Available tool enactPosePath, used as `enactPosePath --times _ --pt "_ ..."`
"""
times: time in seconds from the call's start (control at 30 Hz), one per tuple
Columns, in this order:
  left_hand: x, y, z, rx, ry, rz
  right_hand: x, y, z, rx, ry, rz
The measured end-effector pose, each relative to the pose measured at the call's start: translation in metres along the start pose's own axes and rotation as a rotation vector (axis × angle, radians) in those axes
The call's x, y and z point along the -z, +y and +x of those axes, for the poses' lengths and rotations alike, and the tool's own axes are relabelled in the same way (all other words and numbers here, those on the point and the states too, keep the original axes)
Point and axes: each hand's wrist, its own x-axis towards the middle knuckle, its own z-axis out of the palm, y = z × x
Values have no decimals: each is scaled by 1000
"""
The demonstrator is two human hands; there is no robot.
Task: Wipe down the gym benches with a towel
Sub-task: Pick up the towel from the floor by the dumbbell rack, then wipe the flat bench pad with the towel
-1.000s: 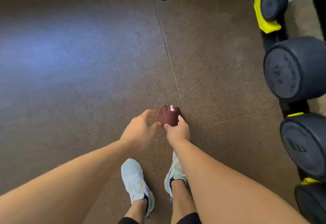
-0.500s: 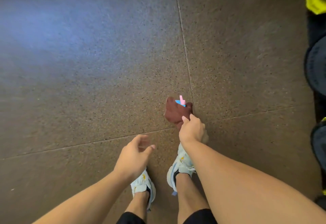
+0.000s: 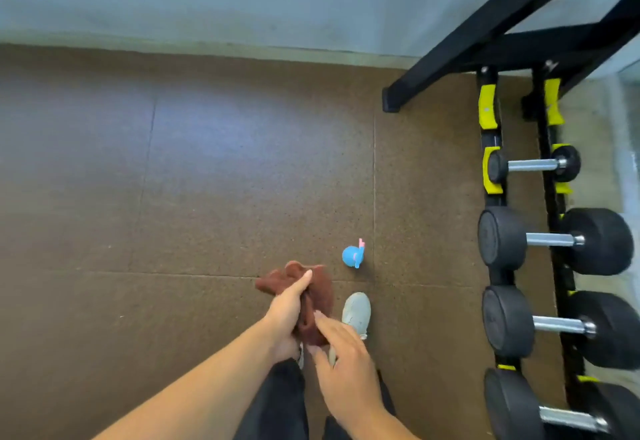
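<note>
Towel point(image 3: 313, 295), brown and bunched, gripped in left hand point(image 3: 285, 315) above the floor point(image 3: 194, 217). Right hand point(image 3: 341, 353) with fingers spread loose, fingertips touching towel's lower end. Blue toy point(image 3: 352, 256) on floor just beyond; dumbbell rack point(image 3: 554, 266) at right.

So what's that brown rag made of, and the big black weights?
The crumpled reddish-brown towel, held in the left hand, looks like soft terry cloth: matte, fuzzy, loosely folded. The round black dumbbells seem rubber-coated, with a dull finish, and have shiny metal handles that glint.
</note>
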Motion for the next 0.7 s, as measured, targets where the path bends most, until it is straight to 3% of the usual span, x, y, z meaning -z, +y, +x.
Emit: enactPosePath --times 0.07,0.17,0.27,0.37,0.53,0.7 --pt "9 1 -36 -141 107 21 18 -28 -23 67 -56 -28" --pt "21 6 -96 -415 139 208 52 -66 -39 57 -4 -10" --pt "30 0 -147 -641 132 400 86 -103 -42 89 80 187" --pt "33 -17 -187 -761 91 439 108 -138 -34 87 -45 394" --pt "40 -59 -233 -762 31 117 113 -169 -41 120 -394 347" --pt "59 -123 -252 -714 192 -249 84 -177 -75 226 -742 92"
